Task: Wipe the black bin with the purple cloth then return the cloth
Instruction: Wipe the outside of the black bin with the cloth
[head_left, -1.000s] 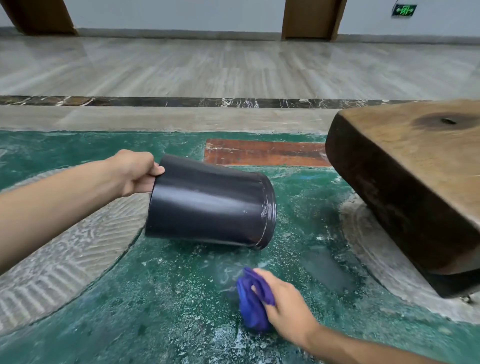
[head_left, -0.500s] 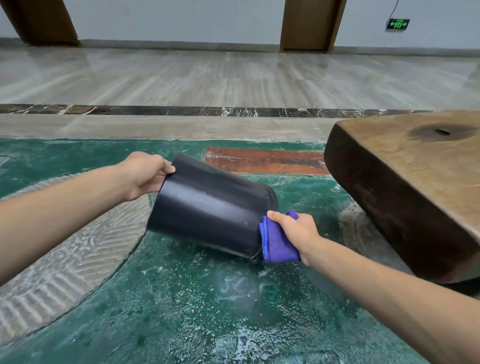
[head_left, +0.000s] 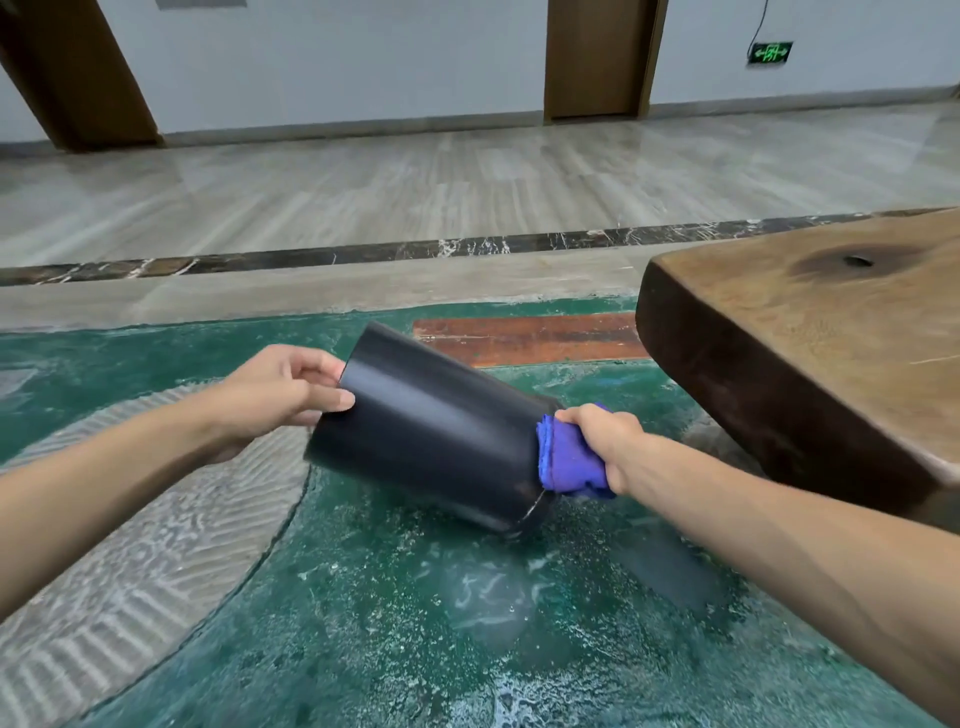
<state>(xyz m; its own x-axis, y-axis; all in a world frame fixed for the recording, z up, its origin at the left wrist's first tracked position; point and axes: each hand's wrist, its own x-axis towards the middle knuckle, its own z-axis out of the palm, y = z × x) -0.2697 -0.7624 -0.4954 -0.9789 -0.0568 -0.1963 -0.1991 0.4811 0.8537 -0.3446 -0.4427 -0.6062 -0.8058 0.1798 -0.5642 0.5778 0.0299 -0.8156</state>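
The black bin (head_left: 441, 431), tilted lower-right, was gripped by the left hand (head_left: 280, 395); the purple cloth (head_left: 569, 460), clenched in the right hand (head_left: 605, 441), was seemingly pressed against its lower-right end.

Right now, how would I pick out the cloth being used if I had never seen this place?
Find the thick wooden slab at the right, above the green floor. Just left of it a black bin is held tipped on its side. The purple cloth is bunched in the right hand against the bin's right end, the only vivid purple thing there.
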